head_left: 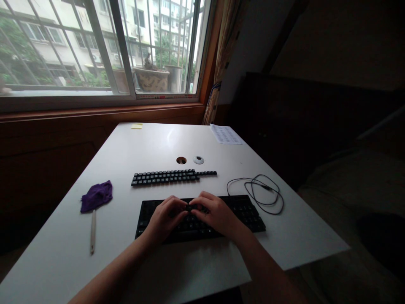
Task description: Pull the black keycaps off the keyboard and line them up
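Note:
A black keyboard lies on the white table before me, its middle partly covered by my hands. Over the centre of it, my left hand pinches with thumb and forefinger. Facing it, my right hand pinches too, and the fingertips of both nearly meet around a small dark keycap. The fingers hide most of that keycap. Just beyond the keyboard, loose black keycaps stand lined up in neat rows, with a thinner row stretching off to the right.
On the left lie a purple cloth and a pale-handled brush or tool. A black cable coils at right. Farther back are a cable hole, its white cover, a printed sheet and yellow notes.

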The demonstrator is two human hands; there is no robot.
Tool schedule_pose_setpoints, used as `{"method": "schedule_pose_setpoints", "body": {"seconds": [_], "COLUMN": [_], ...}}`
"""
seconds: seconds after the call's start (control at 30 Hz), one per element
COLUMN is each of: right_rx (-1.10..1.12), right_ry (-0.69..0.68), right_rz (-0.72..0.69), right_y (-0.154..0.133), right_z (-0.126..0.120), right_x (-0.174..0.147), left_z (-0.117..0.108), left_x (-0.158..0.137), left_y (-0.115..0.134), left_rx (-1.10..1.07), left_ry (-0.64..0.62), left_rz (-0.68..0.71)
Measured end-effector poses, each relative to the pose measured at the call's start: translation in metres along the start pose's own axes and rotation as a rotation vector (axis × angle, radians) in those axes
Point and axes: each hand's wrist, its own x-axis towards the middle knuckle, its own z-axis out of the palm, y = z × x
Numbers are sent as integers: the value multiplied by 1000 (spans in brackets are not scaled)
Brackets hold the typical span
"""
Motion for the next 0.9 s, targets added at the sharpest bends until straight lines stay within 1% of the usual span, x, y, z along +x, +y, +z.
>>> {"method": "schedule_pose_setpoints", "body": {"seconds": [0.17,0.23,0.33,0.43,0.57,0.9], "right_rx": [-125,-197,-268,-334,-348,-283], "right_ry": [47,65,37,-42,-125,-141], "right_rz": [66,100,167,245,271,282], "right_y": [21,33,55,76,95,112], "right_z": [-18,-26,-34,-34,-30,-28], "right_x": [10,15,23,29,36,38], "left_z": [1,1,0,0,-1,-1], "left_x": [0,0,0,1,1,2], "left_y": [0,2,5,7,7,6], "left_rx": [-22,-19,4,24,29,29], "left_ry": [25,7,-21,-34,-35,-57], "left_rz": [-25,-20,-2,1,4,14]}}
